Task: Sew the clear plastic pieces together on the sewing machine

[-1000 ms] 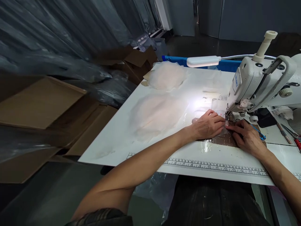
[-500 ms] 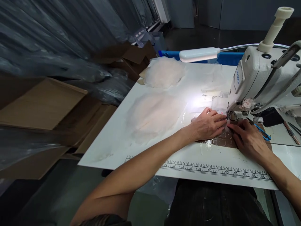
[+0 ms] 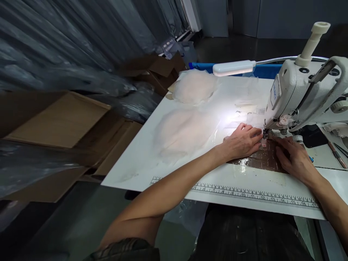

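Observation:
A white sewing machine (image 3: 288, 94) stands at the right of the white table (image 3: 130, 174). My left hand (image 3: 244, 139) lies with its fingers spread just left of the presser foot, pressing on thin pale fabric. To the right of the foot, my right hand (image 3: 295, 156) reaches toward the needle area with bent fingers; what its fingertips hold, if anything, is too small to make out. A small pale pink piece (image 3: 264, 143) lies under the foot. Beneath both hands is a brown, shiny taped surface (image 3: 268, 159).
Two piles of sheer pale fabric (image 3: 185, 132) (image 3: 194, 87) lie on the table's left. A lamp (image 3: 233, 67) hangs behind. Scissors, a dark phone (image 3: 314, 136) and a pen-like tool (image 3: 337, 155) lie right. Cardboard boxes (image 3: 58, 119) stand left; a printed ruler (image 3: 244, 194) edges the table.
My right hand has moved slightly right, away from my left hand, uncovering the small pink piece and more brown surface. It now covers most of the blue scissors. The view has shifted a little.

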Tool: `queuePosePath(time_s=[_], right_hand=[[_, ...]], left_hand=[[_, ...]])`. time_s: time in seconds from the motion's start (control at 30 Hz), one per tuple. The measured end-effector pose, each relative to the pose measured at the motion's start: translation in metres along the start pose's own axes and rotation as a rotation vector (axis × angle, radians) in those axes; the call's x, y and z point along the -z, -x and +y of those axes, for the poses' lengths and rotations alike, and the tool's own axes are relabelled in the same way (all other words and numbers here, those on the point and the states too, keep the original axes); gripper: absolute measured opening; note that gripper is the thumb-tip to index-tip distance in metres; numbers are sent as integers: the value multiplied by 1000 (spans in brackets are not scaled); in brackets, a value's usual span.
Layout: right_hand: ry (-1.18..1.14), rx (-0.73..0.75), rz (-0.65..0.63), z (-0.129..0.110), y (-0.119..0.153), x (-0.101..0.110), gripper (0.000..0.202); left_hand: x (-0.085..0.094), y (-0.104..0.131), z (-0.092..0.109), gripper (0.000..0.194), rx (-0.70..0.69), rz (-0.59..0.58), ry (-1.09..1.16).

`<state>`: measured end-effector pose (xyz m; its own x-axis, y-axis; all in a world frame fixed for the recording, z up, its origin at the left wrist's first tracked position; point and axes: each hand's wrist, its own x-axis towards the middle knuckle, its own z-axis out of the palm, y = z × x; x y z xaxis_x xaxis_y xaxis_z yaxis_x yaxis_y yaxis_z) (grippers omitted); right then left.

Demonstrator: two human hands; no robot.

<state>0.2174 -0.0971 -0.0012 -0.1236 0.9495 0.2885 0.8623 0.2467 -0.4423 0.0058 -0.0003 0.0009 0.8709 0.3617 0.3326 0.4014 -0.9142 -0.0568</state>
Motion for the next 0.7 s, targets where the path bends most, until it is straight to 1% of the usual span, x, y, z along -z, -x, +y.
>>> queuePosePath(time_s=[0.07,0.13,0.23,0.3,0.4,0.5,0.6,0.7], right_hand=[[-38,-45,-2,1,-1,4,41],[-52,-63,-40,2,-5,11,38],[-41,-69,-183,6,-14,21,34],[-10,-65,-247,10,-21,25,31],[95,-87,-221,17,-30,22,29],[223,-173,-158,16,-31,13,29],[267,-208,-135,9,-25,9,32],[240,-134,-114,4,-20,10,33]], left_hand=[[2,0,-1,33,9,34,30],[5,-1,-4,28,11,64,96],[8,-4,-8,24,-24,71,284],[9,-6,-11,21,-51,38,424],[9,-8,-14,19,-30,-42,538],[9,-10,-14,18,26,-79,575],[8,-11,-12,14,67,-49,606],[6,-11,-10,11,85,7,593]])
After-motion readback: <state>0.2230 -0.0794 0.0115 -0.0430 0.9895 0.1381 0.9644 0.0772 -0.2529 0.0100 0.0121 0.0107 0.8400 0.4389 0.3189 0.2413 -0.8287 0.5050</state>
